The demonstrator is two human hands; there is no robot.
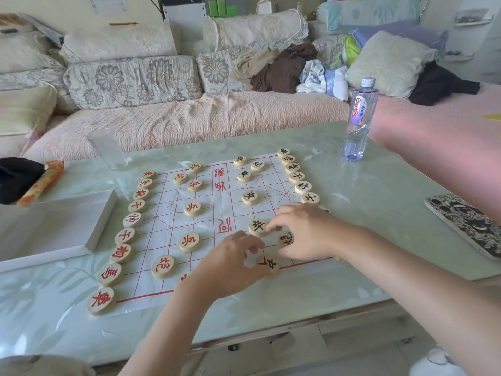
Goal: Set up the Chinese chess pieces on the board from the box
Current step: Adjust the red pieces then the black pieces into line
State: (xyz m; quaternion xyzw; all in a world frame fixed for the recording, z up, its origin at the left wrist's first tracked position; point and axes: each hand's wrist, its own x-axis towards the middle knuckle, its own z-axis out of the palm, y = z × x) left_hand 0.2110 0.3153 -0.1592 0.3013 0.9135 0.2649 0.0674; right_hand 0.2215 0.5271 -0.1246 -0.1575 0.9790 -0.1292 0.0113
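A white paper board [173, 204] with red grid lines lies on the glass table. Round wooden pieces stand on it: several red-lettered ones down the left side, such as the red chariot [100, 300], and several black-lettered ones down the right, such as the black soldier [250, 197]. My left hand [230, 264] pinches a black soldier [269, 264] at the board's near edge. My right hand [303, 232] pinches another black soldier [258, 227], with a black cannon [286, 239] partly under its fingers. The white box [54, 223] sits left of the board.
A water bottle [359, 120] stands at the table's back right. A patterned phone [469, 226] lies at the right edge. A clear glass [108, 150] stands behind the board, and a black cloth [16, 177] with an orange packet [43, 183] lies at far left. A sofa runs behind.
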